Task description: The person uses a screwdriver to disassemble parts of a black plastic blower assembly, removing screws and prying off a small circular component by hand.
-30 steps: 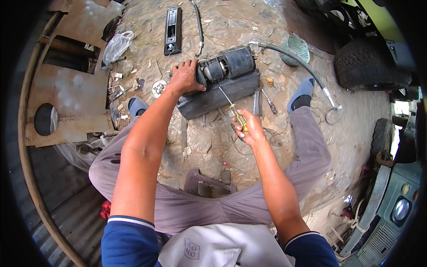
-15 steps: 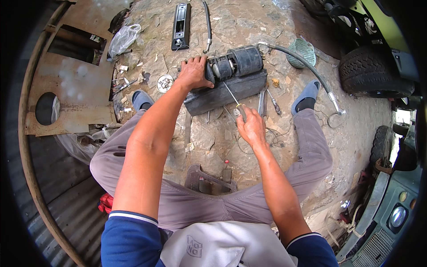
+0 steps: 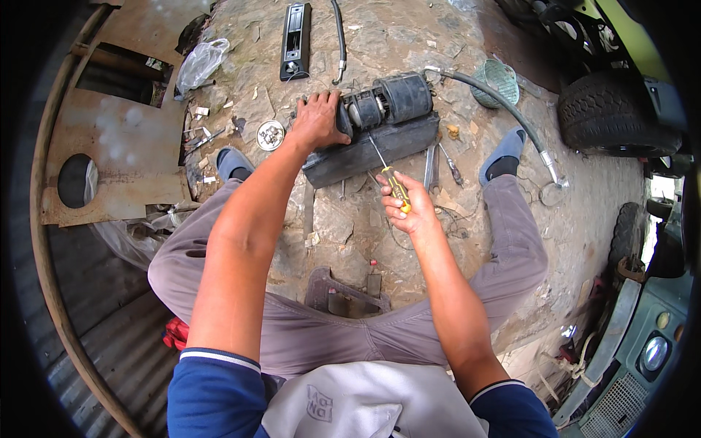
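Note:
A black blower unit (image 3: 380, 150), with rounded drum housings and a motor between them, lies on the stone ground between my feet. My left hand (image 3: 319, 123) grips its left drum, fingers over the top and thumb on the inner side. A screwdriver (image 3: 396, 189) with a yellow and black handle rests in my right hand (image 3: 413, 204), palm turned up and fingers curled around the handle. The shaft points up to the unit's front, near the seam below the motor; whether the tip sits in a screw is too small to tell.
Wrenches (image 3: 431, 166) and another screwdriver (image 3: 451, 165) lie right of the unit. A hose (image 3: 504, 102) curves past a green basket (image 3: 496, 82). A round dish of small parts (image 3: 270, 135) is at left. Beyond lies a long black panel (image 3: 295, 42). A tyre (image 3: 606, 113) stands at right.
My right hand has rolled from palm down to palm up around the screwdriver, baring its handle. My left hand has stayed on the blower unit.

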The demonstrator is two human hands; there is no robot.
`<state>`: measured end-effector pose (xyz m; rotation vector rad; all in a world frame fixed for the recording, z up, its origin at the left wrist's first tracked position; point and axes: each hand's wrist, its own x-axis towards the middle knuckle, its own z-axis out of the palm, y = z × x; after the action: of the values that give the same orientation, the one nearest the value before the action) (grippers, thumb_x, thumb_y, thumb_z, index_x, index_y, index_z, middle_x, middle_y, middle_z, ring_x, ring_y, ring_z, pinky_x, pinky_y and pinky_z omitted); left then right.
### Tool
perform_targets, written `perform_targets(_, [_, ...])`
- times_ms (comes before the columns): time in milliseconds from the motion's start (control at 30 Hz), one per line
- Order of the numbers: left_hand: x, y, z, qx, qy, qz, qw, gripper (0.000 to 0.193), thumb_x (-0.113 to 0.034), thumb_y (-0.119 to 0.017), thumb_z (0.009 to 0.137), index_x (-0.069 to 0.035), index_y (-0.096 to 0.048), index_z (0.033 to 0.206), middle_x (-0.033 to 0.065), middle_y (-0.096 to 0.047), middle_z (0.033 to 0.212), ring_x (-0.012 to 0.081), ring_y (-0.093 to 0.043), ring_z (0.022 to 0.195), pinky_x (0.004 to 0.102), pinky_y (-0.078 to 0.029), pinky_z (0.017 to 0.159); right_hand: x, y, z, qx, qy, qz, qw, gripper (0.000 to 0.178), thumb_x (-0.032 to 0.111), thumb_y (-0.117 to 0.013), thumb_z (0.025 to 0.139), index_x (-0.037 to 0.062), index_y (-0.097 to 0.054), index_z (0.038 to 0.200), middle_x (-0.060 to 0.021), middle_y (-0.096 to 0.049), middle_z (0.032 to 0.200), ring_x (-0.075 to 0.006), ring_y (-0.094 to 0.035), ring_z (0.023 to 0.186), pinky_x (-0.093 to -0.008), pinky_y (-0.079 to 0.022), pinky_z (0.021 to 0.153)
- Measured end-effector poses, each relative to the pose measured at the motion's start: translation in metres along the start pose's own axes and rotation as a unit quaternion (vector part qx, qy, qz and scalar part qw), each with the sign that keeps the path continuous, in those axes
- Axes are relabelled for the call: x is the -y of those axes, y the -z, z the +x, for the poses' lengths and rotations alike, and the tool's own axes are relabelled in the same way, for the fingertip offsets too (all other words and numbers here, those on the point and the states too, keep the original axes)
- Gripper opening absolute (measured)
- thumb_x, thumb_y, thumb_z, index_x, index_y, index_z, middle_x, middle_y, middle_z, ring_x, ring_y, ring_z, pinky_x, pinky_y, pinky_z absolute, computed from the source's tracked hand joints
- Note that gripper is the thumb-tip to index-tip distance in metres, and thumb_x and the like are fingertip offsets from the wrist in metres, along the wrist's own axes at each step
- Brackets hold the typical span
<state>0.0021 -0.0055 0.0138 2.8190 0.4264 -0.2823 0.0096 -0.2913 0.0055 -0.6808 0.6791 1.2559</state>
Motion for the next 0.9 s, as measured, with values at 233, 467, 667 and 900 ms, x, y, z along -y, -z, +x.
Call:
perform_targets(233, [-0.008, -0.001, -0.009, -0.014, -0.017, 0.004, 1.0, 0.115, -0.046, -0.093, 0.061, -0.004, -0.038, 0.153, 0.0188, -0.05, 0.149, 0.0389, -0.045, 0.141, 0.0587, -0.034, 0.114, -0.003, -0.007, -0.004, -0.237, 0.249, -0.72, 0.603, 0.035, 0.032, -0.059, 0.102, -0.0009, -0.065, 0.112, -0.0134, -0.067, 0.079, -0.0198, -0.063, 0.058, -0.0365, -0.047, 0.043])
perform_targets(467, [0.0, -0.005, -0.006, -0.022, -0.003, 0.006, 1.0, 0.119, -0.048, -0.093, 0.059, -0.004, -0.038, 0.154, 0.0195, -0.049, 0.15, 0.0394, -0.045, 0.14, 0.0561, -0.036, 0.113, 0.012, -0.033, -0.021, -0.125, 0.07, -0.032, 0.989, 0.029, 0.032, -0.056, 0.103, 0.0051, -0.062, 0.114, -0.0085, -0.057, 0.087, -0.0154, -0.05, 0.057, -0.0311, -0.047, 0.045])
perform_targets(667, [-0.005, -0.002, -0.004, -0.02, -0.008, 0.001, 1.0, 0.12, -0.048, -0.094, 0.057, -0.005, -0.038, 0.155, 0.0196, -0.05, 0.15, 0.0397, -0.046, 0.141, 0.0558, -0.036, 0.114, 0.002, -0.002, -0.011, 0.037, 0.024, 0.103, 0.994, 0.032, 0.034, -0.056, 0.103, 0.0059, -0.057, 0.117, -0.0092, -0.057, 0.085, -0.0084, -0.039, 0.043, -0.0215, -0.028, 0.033])
perform_targets(900, [-0.007, -0.008, -0.006, -0.029, -0.007, 0.008, 1.0, 0.119, -0.048, -0.094, 0.058, -0.005, -0.038, 0.154, 0.0186, -0.05, 0.151, 0.0391, -0.046, 0.14, 0.0561, -0.034, 0.115, -0.003, 0.013, -0.014, -0.152, 0.317, -0.56, 0.75, 0.059, 0.035, -0.062, 0.1, 0.0005, -0.049, 0.146, -0.0198, -0.07, 0.088, -0.0251, -0.066, 0.056, -0.0402, -0.054, 0.052])
